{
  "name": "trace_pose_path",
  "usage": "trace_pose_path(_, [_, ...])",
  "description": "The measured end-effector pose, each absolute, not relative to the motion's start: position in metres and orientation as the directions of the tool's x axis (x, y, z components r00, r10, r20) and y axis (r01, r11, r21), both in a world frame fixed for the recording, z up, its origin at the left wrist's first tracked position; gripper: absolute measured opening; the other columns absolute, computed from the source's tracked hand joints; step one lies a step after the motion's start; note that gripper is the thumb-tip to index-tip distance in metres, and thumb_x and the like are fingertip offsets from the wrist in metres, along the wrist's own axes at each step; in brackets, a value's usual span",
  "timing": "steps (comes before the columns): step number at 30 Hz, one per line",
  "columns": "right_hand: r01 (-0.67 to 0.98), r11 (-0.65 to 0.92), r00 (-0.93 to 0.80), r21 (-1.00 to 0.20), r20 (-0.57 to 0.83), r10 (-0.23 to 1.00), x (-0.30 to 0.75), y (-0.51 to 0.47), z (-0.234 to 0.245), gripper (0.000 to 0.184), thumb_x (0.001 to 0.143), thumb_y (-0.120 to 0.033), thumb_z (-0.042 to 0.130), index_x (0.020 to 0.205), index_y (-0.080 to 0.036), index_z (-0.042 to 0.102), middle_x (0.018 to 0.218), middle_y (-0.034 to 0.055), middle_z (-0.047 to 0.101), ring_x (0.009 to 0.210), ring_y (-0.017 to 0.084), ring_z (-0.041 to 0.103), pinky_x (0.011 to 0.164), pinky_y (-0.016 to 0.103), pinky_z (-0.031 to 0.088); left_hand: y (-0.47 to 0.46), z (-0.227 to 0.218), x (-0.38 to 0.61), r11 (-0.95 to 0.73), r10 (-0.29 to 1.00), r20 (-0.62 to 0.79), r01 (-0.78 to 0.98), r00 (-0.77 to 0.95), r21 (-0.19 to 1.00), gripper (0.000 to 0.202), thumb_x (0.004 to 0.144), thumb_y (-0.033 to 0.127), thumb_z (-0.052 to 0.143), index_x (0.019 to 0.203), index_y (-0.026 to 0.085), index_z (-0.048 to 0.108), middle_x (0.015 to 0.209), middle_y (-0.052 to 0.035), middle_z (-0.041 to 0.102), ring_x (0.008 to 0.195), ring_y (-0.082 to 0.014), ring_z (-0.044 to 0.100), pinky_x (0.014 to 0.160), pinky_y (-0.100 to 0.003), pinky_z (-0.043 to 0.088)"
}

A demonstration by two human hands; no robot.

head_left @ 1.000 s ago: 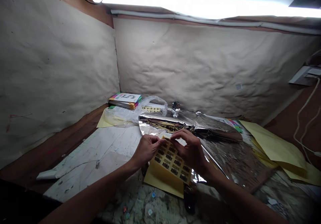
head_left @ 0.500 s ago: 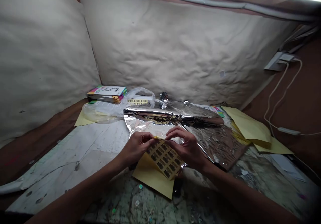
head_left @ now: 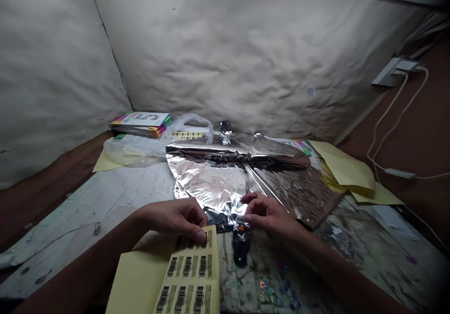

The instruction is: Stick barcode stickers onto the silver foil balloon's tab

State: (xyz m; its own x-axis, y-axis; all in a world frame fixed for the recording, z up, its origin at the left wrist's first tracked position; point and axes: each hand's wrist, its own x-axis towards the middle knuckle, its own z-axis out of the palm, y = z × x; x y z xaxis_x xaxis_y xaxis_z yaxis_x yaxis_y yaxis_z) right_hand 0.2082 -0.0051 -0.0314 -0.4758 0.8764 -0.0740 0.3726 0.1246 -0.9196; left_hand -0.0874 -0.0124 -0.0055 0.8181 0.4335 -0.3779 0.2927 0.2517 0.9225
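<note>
My left hand (head_left: 184, 220) grips the top edge of a folded yellow sheet of barcode stickers (head_left: 188, 267) between thumb and fingers. The printed side faces up, and part of the plain yellow backing (head_left: 137, 281) shows to its left. My right hand (head_left: 265, 213) has its thumb and index finger drawn together at the near edge of the silver foil (head_left: 211, 183). Whatever lies between those fingertips is too small to make out. Just below them, a dark, shiny rounded piece (head_left: 241, 248) with a small orange mark lies on the table.
Packets printed with a 5 (head_left: 140, 119) are stacked at the back left, beside a clear plastic bag (head_left: 140, 150). Yellow sheets (head_left: 344, 164) lie at the right. White cables (head_left: 378, 131) hang from a wall socket (head_left: 393, 72). Shiny round flakes (head_left: 274, 293) are scattered near the front.
My left hand has brought the sticker sheet down and left, nearer the camera. My right hand has let go of the sheet and moved apart from it, beside the foil's near edge.
</note>
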Motion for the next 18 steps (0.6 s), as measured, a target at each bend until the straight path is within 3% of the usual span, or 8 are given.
trace_pose_path(5, [0.462, 0.168, -0.435, -0.871, -0.057, 0.898, 0.204, -0.006, -0.032, 0.014, 0.074, -0.03, 0.072, 0.068, -0.018, 0.068, 0.116, 0.0079, 0.057, 0.107, 0.024, 0.056, 0.088, 0.035, 0.046, -0.01, -0.007, -0.082, 0.188, 0.448, -0.368, 0.317, 0.815, 0.93, 0.029, 0.079, 0.04, 0.071, 0.068, 0.013, 0.065, 0.064, -0.001, 0.063, 0.055, -0.009, 0.051, 0.053, -0.018, 0.039])
trace_pose_path(11, [0.648, 0.347, -0.387, -0.679, 0.099, 0.917, 0.199, -0.013, -0.035, 0.002, 0.077, -0.02, 0.067, 0.076, -0.021, 0.068, 0.11, 0.0052, 0.057, 0.101, 0.021, 0.058, 0.089, 0.035, 0.046, -0.009, -0.011, -0.085, 0.154, 0.469, -0.352, 0.318, 0.81, 0.936, 0.028, 0.079, 0.041, 0.07, 0.074, 0.014, 0.069, 0.069, -0.0026, 0.067, 0.058, -0.0103, 0.055, 0.056, -0.018, 0.043])
trace_pose_path(15, [0.635, 0.474, -0.443, -0.611, 0.215, 0.87, 0.207, -0.014, -0.034, 0.03, 0.081, -0.014, 0.062, 0.11, -0.023, 0.063, 0.118, 0.0081, 0.056, 0.085, 0.018, 0.062, 0.081, 0.036, 0.05, -0.011, -0.01, -0.086, 0.128, 0.476, -0.341, 0.32, 0.811, 0.939, 0.03, 0.078, 0.045, 0.071, 0.078, 0.015, 0.072, 0.073, -0.0036, 0.07, 0.061, -0.0128, 0.06, 0.058, -0.021, 0.046])
trace_pose_path(18, [0.529, 0.674, -0.706, -0.515, 0.174, 0.687, 0.216, -0.015, -0.021, 0.036, 0.084, -0.012, 0.06, 0.115, -0.029, 0.064, 0.122, 0.0059, 0.058, 0.101, 0.022, 0.059, 0.085, 0.037, 0.049, -0.011, -0.007, -0.087, 0.102, 0.479, -0.34, 0.334, 0.809, 0.937, 0.029, 0.077, 0.046, 0.071, 0.079, 0.017, 0.073, 0.075, -0.0032, 0.071, 0.063, -0.0134, 0.061, 0.059, -0.021, 0.046])
